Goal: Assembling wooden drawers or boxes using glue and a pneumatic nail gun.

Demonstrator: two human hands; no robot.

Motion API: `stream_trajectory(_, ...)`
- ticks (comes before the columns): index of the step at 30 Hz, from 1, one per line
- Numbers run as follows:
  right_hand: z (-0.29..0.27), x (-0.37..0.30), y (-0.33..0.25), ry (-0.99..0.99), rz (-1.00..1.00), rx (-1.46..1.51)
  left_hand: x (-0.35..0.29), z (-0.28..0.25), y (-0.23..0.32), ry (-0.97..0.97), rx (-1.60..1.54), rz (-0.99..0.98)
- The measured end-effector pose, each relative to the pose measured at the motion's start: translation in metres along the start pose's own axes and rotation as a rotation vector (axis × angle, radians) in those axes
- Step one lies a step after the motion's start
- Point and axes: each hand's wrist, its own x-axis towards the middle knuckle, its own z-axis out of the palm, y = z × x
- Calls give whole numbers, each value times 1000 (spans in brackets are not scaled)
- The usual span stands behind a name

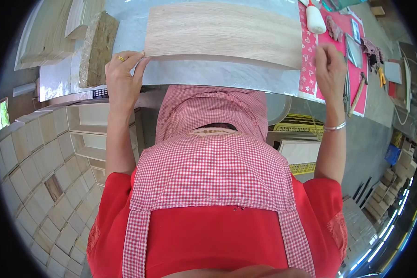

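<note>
A pale wooden panel (224,34) lies across the metal-topped bench in front of me, its near edge casting a shadow. My left hand (124,76), with a ring on one finger, pinches the panel's near left corner between thumb and fingers. Just off the panel's right end, my right hand (330,69) hovers over the pink patterned sheet (309,65). Its fingers are curled together and slightly blurred; what they hold, if anything, is hidden. A bracelet circles that wrist.
Stacked wooden boards (48,34) and a rough block (97,51) stand at the left. At the right lie a white glue bottle (315,19), a glove (334,28), a hammer (358,95) and orange-handled scissors (382,77). Wooden drawer boxes (90,116) sit below left, yellow crates (299,124) below right.
</note>
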Motion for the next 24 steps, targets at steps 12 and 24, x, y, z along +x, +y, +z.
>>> stream_trajectory(12, 27, -51, -11, 26, 9, -4, 6, -10, -7, -14, -103, -37)
stream_trajectory(24, 17, -35, -7, -176, 136, 53, 15, -14, -11, -32, -89, 53)
